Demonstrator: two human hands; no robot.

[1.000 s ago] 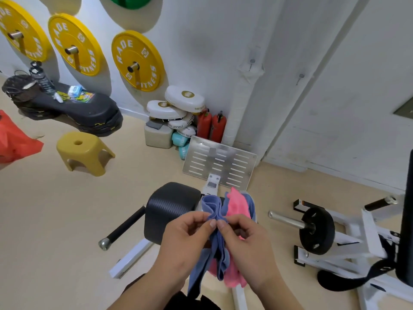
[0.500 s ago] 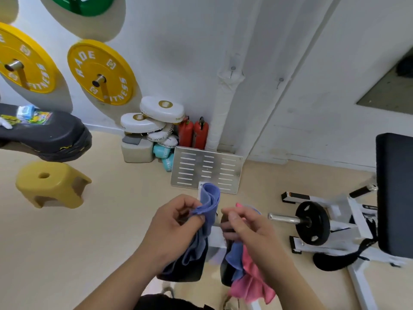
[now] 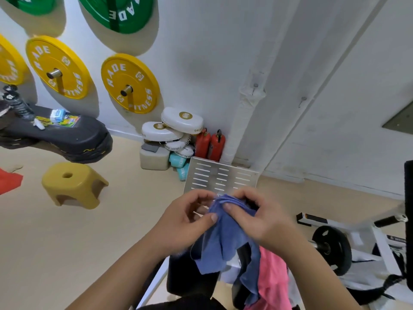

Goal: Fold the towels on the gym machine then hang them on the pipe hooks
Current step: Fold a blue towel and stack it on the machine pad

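Low in the frame's centre, the left hand and right hand both pinch the bunched blue cloth towel. A pink towel hangs below right; uneven gathering could spoil the fold.

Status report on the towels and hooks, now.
Left hand and right hand both pinching the bunched blue towel. Pink towel hanging below the right wrist. Pipe hooks bare; nothing blocking them.
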